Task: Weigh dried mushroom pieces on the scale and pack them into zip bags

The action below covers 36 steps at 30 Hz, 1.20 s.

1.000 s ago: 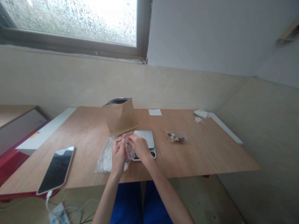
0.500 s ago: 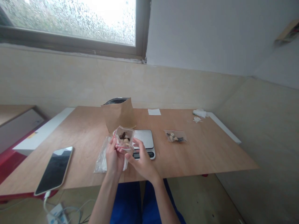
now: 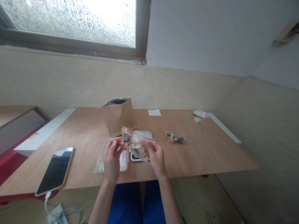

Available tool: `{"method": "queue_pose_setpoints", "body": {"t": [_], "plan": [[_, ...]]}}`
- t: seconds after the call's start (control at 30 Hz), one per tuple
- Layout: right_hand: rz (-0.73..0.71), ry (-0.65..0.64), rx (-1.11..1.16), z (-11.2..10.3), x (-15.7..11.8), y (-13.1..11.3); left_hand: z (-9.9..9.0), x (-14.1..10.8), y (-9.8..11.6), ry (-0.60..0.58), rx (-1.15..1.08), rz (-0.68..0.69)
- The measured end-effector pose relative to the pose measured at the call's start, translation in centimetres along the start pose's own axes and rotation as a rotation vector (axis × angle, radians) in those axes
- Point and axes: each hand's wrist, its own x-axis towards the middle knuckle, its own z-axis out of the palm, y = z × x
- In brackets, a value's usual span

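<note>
Between my two hands hangs a small clear zip bag (image 3: pixel 137 147) with a red seal line and dark and pale dried pieces inside. My left hand (image 3: pixel 112 158) pinches its left side, and my right hand (image 3: pixel 156 157) pinches its upper right corner. Behind the bag, a white digital scale (image 3: pixel 147 134) is partly hidden. Under my left hand lies clear plastic packaging (image 3: pixel 100 161). An open brown paper pouch (image 3: pixel 119 117) stands behind. To the right, a second filled zip bag (image 3: pixel 175 137) lies flat on the table.
A phone (image 3: pixel 55 170) with a cable plugged in lies on the left of the wooden table (image 3: pixel 205 155). White paper (image 3: pixel 154 112) is near the back edge. Crumpled white scraps (image 3: pixel 199 114) sit at the back right. A power strip (image 3: pixel 57 214) is on the floor.
The zip bag has turned, and its mouth now shows as a flat red line instead of an opening facing up. My right hand has moved right and closed on its corner.
</note>
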Motion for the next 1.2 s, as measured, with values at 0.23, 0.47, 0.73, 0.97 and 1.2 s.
{"method": "queue_pose_setpoints", "body": {"t": [0.23, 0.47, 0.73, 0.97, 1.2], "plan": [[0.027, -0.013, 0.077, -1.1, -0.2, -0.2, -0.8, 0.7, -1.1, -0.063, 0.331, -0.031], [0.037, -0.156, -0.001, -2.2, -0.1, 0.3, -0.8, 0.5, -1.2, 0.02, 0.215, -0.095], [0.07, -0.192, 0.034, -3.0, -0.3, -0.6, -0.9, 0.2, -0.6, 0.04, 0.291, -0.035], [0.056, -0.052, -0.043, -3.2, 0.1, 0.1, -0.7, -0.2, -1.1, 0.015, 0.292, 0.067], [-0.018, 0.146, -0.154, -2.9, 0.4, 0.1, -0.5, -0.4, -1.2, -0.041, 0.321, 0.094]]}}
